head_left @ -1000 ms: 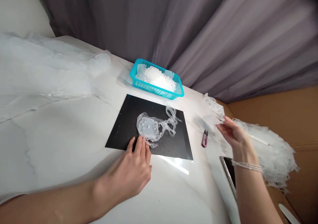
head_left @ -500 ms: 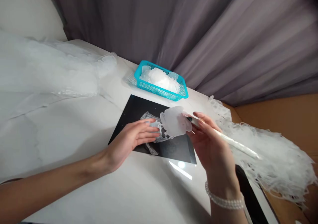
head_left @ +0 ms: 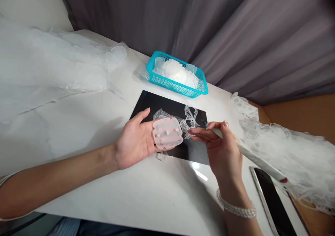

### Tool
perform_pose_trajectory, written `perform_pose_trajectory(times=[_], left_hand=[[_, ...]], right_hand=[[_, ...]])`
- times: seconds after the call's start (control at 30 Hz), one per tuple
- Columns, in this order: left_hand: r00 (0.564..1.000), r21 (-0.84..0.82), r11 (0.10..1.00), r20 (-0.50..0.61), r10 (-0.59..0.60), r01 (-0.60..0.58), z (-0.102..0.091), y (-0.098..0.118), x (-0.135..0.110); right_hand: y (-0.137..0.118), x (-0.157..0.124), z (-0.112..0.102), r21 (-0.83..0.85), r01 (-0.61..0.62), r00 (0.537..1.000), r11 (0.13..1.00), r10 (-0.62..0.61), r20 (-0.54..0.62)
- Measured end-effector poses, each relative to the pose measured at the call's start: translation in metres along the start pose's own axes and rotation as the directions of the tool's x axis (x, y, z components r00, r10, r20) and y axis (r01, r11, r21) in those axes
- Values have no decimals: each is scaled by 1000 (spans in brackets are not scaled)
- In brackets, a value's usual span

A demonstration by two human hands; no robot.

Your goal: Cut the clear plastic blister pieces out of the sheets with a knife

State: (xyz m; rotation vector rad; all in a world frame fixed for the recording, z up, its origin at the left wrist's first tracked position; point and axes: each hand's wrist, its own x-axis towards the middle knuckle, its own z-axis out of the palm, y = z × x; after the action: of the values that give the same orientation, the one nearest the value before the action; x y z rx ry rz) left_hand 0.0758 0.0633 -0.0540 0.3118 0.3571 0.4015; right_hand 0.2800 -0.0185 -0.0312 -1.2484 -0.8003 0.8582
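My left hand is palm up, its fingers stretched beneath a frosted translucent plastic piece. The piece is roughly square with rounded corners and small raised pegs, and it rests on the fingers. A long white pen-like tool is in my right hand, its handle slanting down to the right; I cannot make out its working tip clearly. The right fingertips are just right of the piece. Clear curly trimmings lie on a black mat below both hands, partly hidden by them.
A turquoise basket full of similar frosted pieces stands behind the mat. Large clear bags of whitish pieces lie at left. A heap of stringy trimmings is at right, near a dark-screened phone. A grey curtain hangs behind.
The frosted piece has passed from my right hand to my left, which has turned palm up. My right hand keeps the tool. More trimmings on the mat are uncovered, and the view has shifted slightly.
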Motion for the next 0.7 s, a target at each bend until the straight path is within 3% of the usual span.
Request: perform_pose_trajectory(times=[0.3, 0.7], left_hand=[[999, -2, 1000, 47, -26, 26, -2, -1, -1], [999, 56, 998, 50, -8, 5, 2, 1, -4]], right_hand=[[1, 4, -6, -6, -24, 995, 1000, 23, -94], [0, 2, -6, 2, -42, 996, 999, 43, -74]])
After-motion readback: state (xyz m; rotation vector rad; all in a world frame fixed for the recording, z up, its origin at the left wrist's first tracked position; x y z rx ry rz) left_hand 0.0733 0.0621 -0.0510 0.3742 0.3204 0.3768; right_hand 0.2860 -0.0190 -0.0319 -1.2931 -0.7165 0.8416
